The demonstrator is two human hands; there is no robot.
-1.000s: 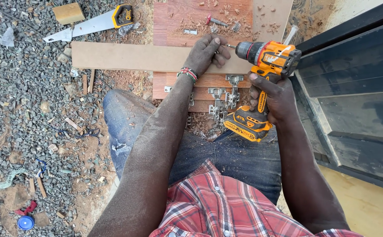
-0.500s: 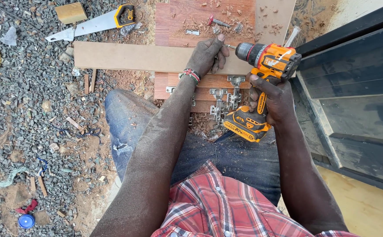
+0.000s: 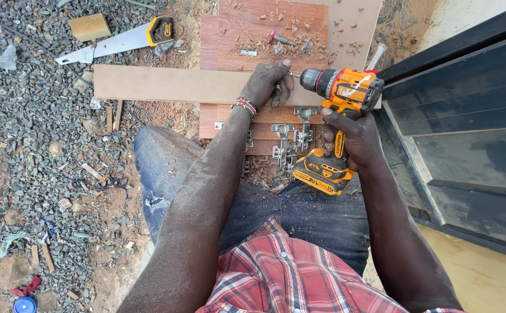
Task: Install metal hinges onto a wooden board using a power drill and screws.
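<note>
Orange drill [image 3: 339,110], likely heavy and rigid, sits gripped at its handle by the right hand [image 3: 350,134], while the left hand [image 3: 269,82] presses, fingers curled, on the stiff plank [image 3: 172,84].

Bright even daylight, soft shadows, sharp focus

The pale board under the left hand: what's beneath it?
The pale board lies across a reddish panel strewn with shavings, and gravel at its left end. Whatever is under the left hand is hidden.

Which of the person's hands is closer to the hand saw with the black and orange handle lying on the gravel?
The left hand. It rests on the long pale wooden board, just right of the hand saw. The right hand grips the orange cordless drill, farther right.
</note>
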